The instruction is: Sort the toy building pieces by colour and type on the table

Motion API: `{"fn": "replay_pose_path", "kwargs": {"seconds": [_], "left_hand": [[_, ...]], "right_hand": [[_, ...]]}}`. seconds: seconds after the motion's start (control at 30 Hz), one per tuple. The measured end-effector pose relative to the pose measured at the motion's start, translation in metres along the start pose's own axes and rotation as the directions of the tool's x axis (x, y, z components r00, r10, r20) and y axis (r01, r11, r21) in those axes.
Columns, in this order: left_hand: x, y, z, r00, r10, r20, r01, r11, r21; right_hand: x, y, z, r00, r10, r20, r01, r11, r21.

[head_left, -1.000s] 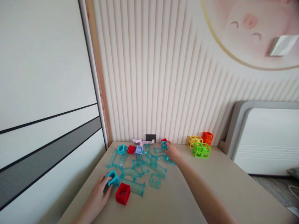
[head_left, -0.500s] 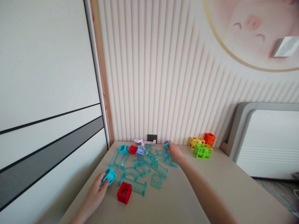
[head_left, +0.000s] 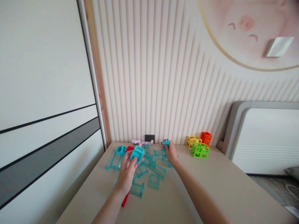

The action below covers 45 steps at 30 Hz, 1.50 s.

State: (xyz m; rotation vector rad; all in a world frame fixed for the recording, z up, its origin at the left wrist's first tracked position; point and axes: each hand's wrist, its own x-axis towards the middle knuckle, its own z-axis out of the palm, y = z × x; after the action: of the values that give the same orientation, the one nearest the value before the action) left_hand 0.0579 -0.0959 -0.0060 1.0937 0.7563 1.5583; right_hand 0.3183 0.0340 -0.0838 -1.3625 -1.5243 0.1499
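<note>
My left hand (head_left: pixel 127 172) is raised above the pile of clear teal tube pieces (head_left: pixel 153 168) and grips a teal hollow cube (head_left: pixel 137 153) between thumb and fingers. My right hand (head_left: pixel 171 154) reaches to the far side of the pile and closes on a second teal hollow cube (head_left: pixel 165 142) near the wall. A red hollow cube (head_left: pixel 125 199) lies on the beige table (head_left: pixel 187 199), mostly hidden under my left forearm. Another teal cube (head_left: pixel 121 150) and a red piece (head_left: pixel 129 148) sit at the back left of the pile.
Green (head_left: pixel 200 150), yellow (head_left: pixel 193 141) and orange (head_left: pixel 206 137) open-frame cubes stand at the back right by the ribbed wall. A black socket (head_left: pixel 149 138) sits at the wall's foot. A white cabinet (head_left: pixel 266 140) borders the table on the right, a white panel on the left.
My left hand lifted its teal cube from the table's front left and carried it up and right over the pile. My right hand stayed on the far teal cube.
</note>
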Motion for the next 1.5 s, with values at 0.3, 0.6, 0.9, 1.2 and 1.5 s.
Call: {"fn": "replay_pose_path", "kwargs": {"seconds": [0.3,0.6,0.9,1.2,1.5], "left_hand": [[0.007,-0.051,0.063,0.989,0.067,0.133,-0.078,0.994,0.078],[-0.008,-0.067,0.049,0.992,0.001,0.13,-0.026,0.982,0.188],[-0.021,-0.074,0.05,0.982,0.023,0.188,-0.086,0.939,0.333],[-0.029,-0.079,0.055,0.945,-0.086,0.315,-0.046,0.92,0.388],[-0.029,-0.077,0.055,0.935,-0.116,0.336,-0.042,0.902,0.429]], "right_hand": [[-0.01,-0.017,-0.015,0.994,0.052,-0.101,-0.033,0.983,0.182],[-0.066,-0.046,-0.061,0.987,0.125,-0.103,-0.082,0.935,0.346],[-0.072,-0.066,-0.076,0.985,0.174,-0.019,-0.128,0.788,0.602],[-0.077,-0.071,-0.079,0.987,0.134,0.093,-0.163,0.802,0.575],[-0.082,-0.072,-0.077,0.988,0.064,0.14,-0.135,0.794,0.592]]}}
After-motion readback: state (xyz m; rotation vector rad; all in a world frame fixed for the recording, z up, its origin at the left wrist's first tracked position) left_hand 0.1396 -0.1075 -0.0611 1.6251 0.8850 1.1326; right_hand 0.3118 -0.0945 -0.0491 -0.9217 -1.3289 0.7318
